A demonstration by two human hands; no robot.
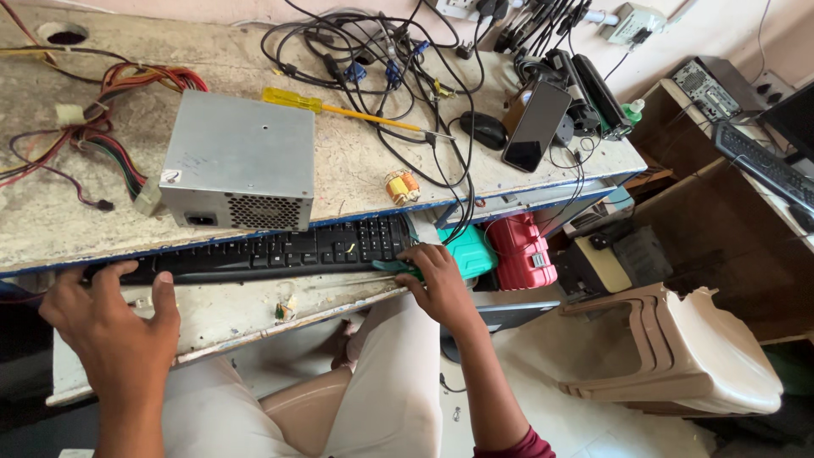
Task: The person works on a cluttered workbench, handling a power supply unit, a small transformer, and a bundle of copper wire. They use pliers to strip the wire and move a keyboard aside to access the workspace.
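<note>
A black keyboard [280,251] lies on a pull-out shelf [229,318] under the worktop. My left hand [110,326] grips the keyboard's left end, fingers curled over its edge. My right hand [437,284] holds the keyboard's right end, with a small green object [392,266] under the fingers. A grey metal power supply box [240,161] with a bundle of coloured wires [102,119] sits on the worktop just above the keyboard.
On the worktop [356,170] lie a yellow screwdriver [339,108], a small copper coil [402,186], a black mouse [484,129], a dark phone [536,125] and tangled black cables [373,51]. Green [471,251] and red [521,251] cases sit below. A stack of beige plastic chairs [678,348] stands at right.
</note>
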